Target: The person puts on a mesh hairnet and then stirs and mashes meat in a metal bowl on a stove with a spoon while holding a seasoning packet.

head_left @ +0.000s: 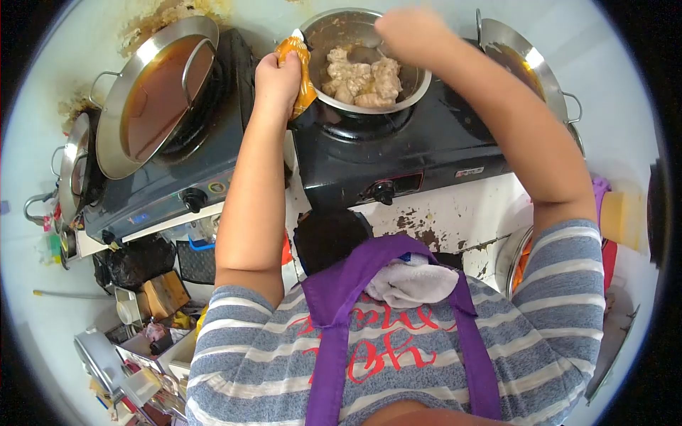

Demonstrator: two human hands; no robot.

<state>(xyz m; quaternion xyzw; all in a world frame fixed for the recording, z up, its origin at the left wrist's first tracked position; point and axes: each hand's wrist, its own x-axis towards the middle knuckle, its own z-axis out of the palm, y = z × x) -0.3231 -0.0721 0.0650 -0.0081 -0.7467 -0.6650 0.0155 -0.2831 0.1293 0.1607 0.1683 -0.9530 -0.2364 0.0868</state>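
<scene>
Purple apron straps (330, 369) crossed the grey-and-white striped shirt (249, 334), with a white cloth (412, 284) tucked at the bib. Beyond them, a metal bowl (323, 35) stood on the black stove (447, 142), holding pale, lumpy pieces of what looked like meat (352, 79). At the bowl's left rim, the left hand (278, 82) had its fingers and thumb closed around an orange packet (305, 92). Over the far right rim hung the right hand (410, 32), blurred; whether it gripped anything could not be told. Farther out, a wide pan (110, 138) of brown liquid sat tilted in view on the left-hand stove (156, 192), and another pan (543, 67) stood to the right, partly behind the right forearm.
</scene>
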